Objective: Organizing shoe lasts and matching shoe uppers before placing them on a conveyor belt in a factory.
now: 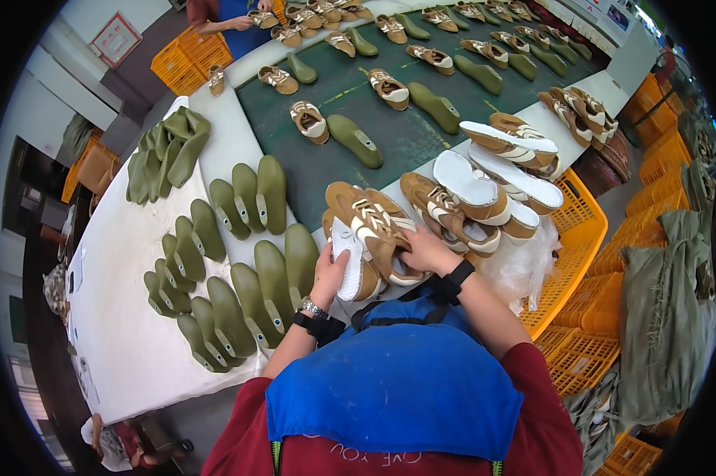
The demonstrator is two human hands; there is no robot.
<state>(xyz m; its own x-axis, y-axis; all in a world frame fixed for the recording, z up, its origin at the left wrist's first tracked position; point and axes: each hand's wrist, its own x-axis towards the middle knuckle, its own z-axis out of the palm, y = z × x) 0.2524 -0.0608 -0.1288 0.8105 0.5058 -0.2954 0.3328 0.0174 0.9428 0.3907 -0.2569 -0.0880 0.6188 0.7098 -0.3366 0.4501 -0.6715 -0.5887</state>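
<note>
Near a white tabletop [116, 317], tan shoes [371, 218] are clasped between left grip [329, 278] and right grip [431, 252].

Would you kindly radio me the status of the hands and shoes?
Left hand and right hand holding brown-and-white shoes; shoe pile close beside right hand; green lasts standing to the left.

Bunched tan shoes [367, 214], white-striped

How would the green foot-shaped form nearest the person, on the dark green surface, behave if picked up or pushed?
The green form is probably stiff: its outline looks smooth and uncreased. Its slight sheen suggests it may be slippery. Its rounded sides might let it rock.
</note>
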